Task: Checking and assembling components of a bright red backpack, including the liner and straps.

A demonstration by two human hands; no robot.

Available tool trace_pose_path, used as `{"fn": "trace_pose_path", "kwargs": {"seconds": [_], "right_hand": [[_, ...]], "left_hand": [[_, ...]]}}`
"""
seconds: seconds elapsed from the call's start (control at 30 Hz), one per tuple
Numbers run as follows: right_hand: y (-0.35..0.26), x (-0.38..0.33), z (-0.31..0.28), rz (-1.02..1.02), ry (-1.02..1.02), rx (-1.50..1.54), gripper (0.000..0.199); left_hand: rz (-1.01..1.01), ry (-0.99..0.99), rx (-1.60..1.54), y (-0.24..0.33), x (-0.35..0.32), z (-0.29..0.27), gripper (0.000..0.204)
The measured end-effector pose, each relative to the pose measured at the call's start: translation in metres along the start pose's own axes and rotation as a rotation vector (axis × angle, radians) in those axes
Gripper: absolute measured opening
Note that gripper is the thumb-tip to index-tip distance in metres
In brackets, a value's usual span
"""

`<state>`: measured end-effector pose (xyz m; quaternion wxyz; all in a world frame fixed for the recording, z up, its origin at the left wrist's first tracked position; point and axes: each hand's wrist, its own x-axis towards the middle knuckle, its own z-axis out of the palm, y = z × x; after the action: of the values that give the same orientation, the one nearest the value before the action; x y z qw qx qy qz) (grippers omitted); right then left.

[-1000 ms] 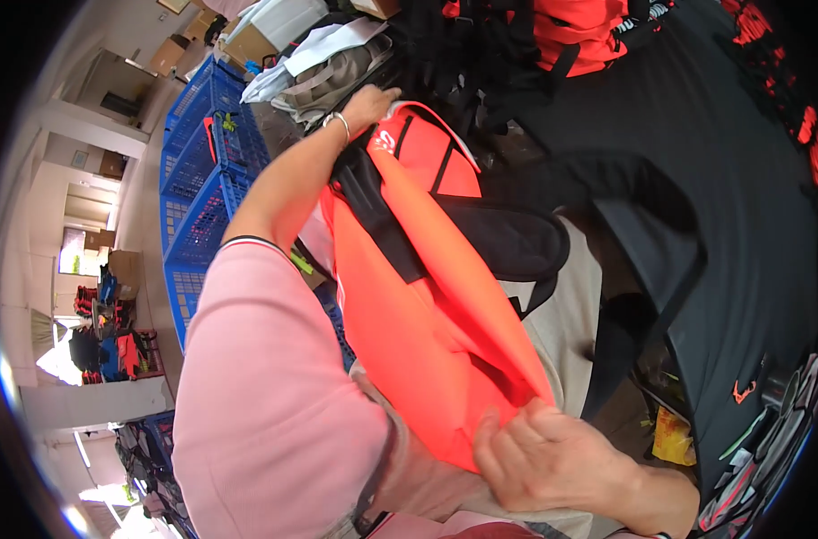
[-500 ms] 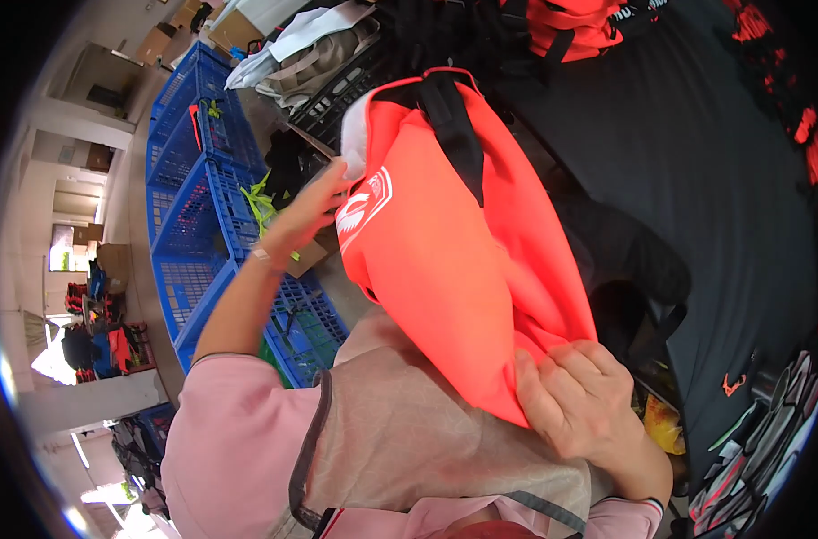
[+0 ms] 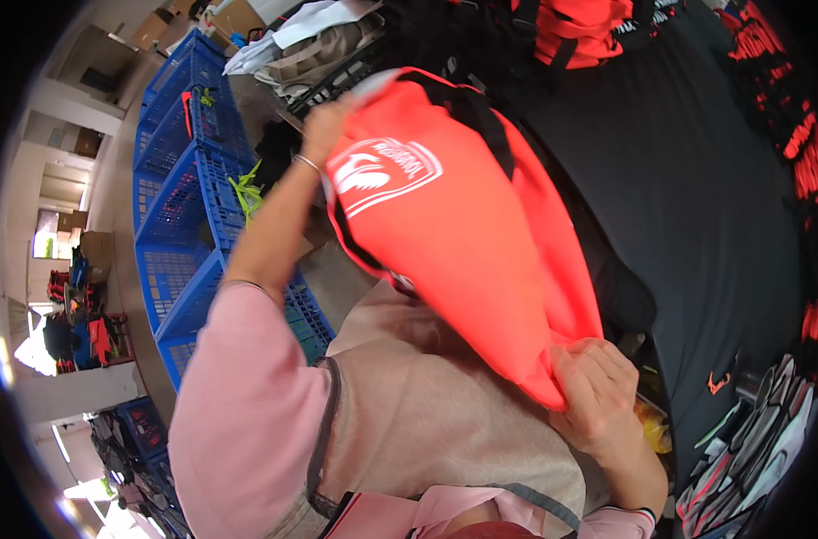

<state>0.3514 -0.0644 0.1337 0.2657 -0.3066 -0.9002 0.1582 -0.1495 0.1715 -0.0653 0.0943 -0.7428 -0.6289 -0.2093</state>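
Observation:
An orange fabric bag (image 3: pixel 467 229) with black straps and a white emblem is stretched diagonally between my two hands. My left hand (image 3: pixel 326 126), wearing a thin bracelet on the wrist, grips the bag's upper end near the black strap. Low at the right, my right hand (image 3: pixel 597 395) pinches the bag's narrow lower corner. The bag hangs above my lap, over a beige apron (image 3: pixel 427 422) and pink sleeves.
Blue plastic crates (image 3: pixel 189 207) are lined up at the left. A black cloth-covered table (image 3: pixel 696 180) spreads to the right, with more orange and black bags (image 3: pixel 588 27) at the top. Piled clothing (image 3: pixel 310 45) lies at upper left. Small dark items (image 3: pixel 750 458) lie at lower right.
The bag has been lifted and turned so its white emblem faces me. My left hand rose higher and my right hand shifted rightward, still gripping the lower corner.

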Motion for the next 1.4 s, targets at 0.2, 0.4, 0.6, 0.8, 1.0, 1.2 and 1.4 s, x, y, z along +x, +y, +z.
{"fn": "trace_pose_path", "kwargs": {"seconds": [0.2,0.4,0.6,0.8,1.0,1.2,1.4], "right_hand": [[-0.017,-0.018,-0.031,0.166,0.010,-0.012,0.037],[0.050,-0.026,-0.089,0.770,0.427,0.141,0.028],[0.081,-0.028,-0.094,0.888,0.596,0.399,0.022],[0.094,-0.038,-0.095,0.873,0.514,0.519,0.025],[0.113,-0.063,-0.089,0.756,0.394,0.858,0.041],[0.115,-0.070,-0.071,0.651,0.835,-0.360,0.040],[0.069,-0.033,-0.028,0.624,0.495,-0.691,0.043]], "left_hand": [[-0.130,0.007,-0.123,0.018,0.041,-0.043,0.054],[-0.107,-0.105,-0.205,0.116,0.102,-0.048,0.040],[0.506,-0.411,-1.044,0.356,0.114,-0.215,0.065],[1.067,-0.480,-0.448,0.426,0.100,-0.185,0.080],[0.867,-1.185,-0.822,0.441,0.144,-0.173,0.039],[0.340,-1.330,-1.209,0.438,0.136,-0.122,0.035],[0.535,-1.197,-1.146,0.459,0.130,-0.125,0.033]]}}
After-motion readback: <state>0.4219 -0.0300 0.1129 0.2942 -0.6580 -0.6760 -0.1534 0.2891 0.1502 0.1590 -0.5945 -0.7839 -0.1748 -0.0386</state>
